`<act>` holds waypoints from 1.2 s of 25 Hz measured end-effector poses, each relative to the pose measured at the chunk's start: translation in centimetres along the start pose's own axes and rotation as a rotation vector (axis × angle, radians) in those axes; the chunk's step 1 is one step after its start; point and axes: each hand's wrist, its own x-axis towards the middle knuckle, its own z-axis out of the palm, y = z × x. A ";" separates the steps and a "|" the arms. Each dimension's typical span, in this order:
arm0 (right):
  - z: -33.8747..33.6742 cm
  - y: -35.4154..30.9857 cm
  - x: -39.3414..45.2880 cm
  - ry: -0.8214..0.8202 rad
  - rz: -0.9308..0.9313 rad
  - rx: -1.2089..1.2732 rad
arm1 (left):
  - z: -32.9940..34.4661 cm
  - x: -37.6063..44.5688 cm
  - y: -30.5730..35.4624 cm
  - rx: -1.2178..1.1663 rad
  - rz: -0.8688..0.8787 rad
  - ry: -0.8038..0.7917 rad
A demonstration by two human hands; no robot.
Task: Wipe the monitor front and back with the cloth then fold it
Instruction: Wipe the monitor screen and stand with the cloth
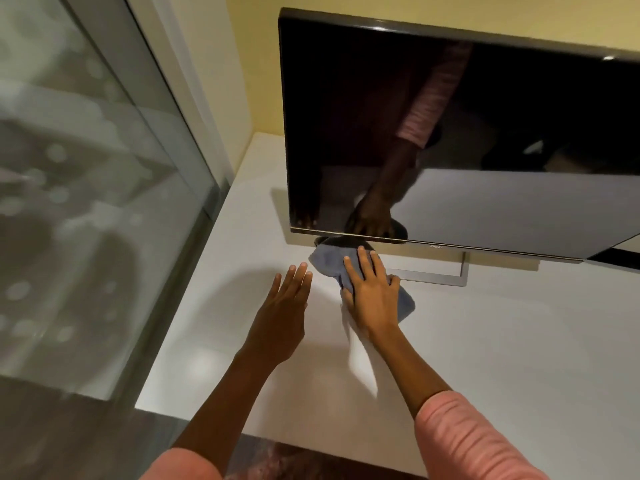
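A black-screened monitor point(450, 133) stands on a white desk point(485, 358), its silver stand point(433, 278) behind my hands. A blue-grey cloth point(327, 259) lies bunched on the desk just below the monitor's lower left corner. My right hand point(370, 292) lies flat on the cloth with straight, spread fingers and covers its middle. My left hand point(284, 313) hovers just left of the cloth, fingers straight and together, holding nothing. The dark screen mirrors both hands and a pink sleeve.
A tall glass panel point(86, 202) in a metal frame runs along the desk's left side. A pale yellow wall point(263, 81) is behind the monitor. The desk's front edge point(277, 441) is near me, with dark floor below.
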 end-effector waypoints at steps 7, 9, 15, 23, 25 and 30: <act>-2.0 -0.4 5.4 -0.022 0.072 -0.121 | 0.1 0.0 0.6 -0.028 0.014 -0.021; -2.1 -0.3 5.5 -0.082 0.067 -0.124 | 0.5 0.0 1.1 -0.020 0.029 -0.028; -1.3 -0.3 -0.3 -0.237 0.104 -0.224 | 0.7 0.7 2.8 -0.023 0.070 -0.030; -1.1 0.0 5.1 -0.148 0.087 -0.241 | -0.3 2.1 4.0 -0.124 0.041 0.004; -1.1 0.1 4.9 -0.175 0.084 -0.215 | -0.3 2.0 4.1 -0.147 0.039 -0.020; -1.5 2.3 -2.0 -0.185 0.042 0.039 | 0.5 3.3 5.3 -0.185 0.151 -0.048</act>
